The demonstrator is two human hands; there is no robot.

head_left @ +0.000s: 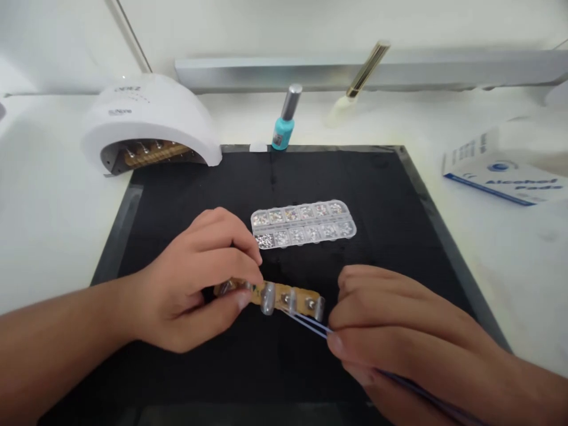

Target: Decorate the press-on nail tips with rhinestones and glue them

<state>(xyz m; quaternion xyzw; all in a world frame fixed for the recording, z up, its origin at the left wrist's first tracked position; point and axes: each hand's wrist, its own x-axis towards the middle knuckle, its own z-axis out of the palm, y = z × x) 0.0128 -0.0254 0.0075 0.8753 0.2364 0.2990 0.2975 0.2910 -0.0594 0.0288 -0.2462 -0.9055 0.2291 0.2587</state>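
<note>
My left hand (199, 278) pinches the left part of a narrow tan nail tip stand (302, 300), its thumb below and fingers above. Several clear, shiny nail tips (267, 298) sit along the stand; those at the left are partly covered by my fingers. In my right hand (399, 331) are slim purple tweezers (310, 325), their points close to the stand's lower edge near the middle. Whether the points touch it or grip anything is too small to tell. Just beyond the stand lies a clear compartment case (304, 225) of small glittering rhinestones.
A black mat (377, 183) covers the middle of the white table. At the back stand a white nail lamp (151, 115) with another stand inside, a turquoise polish bottle (283, 127) and a gold-capped bottle (366, 71). An alcohol pads box (506, 171) lies at right.
</note>
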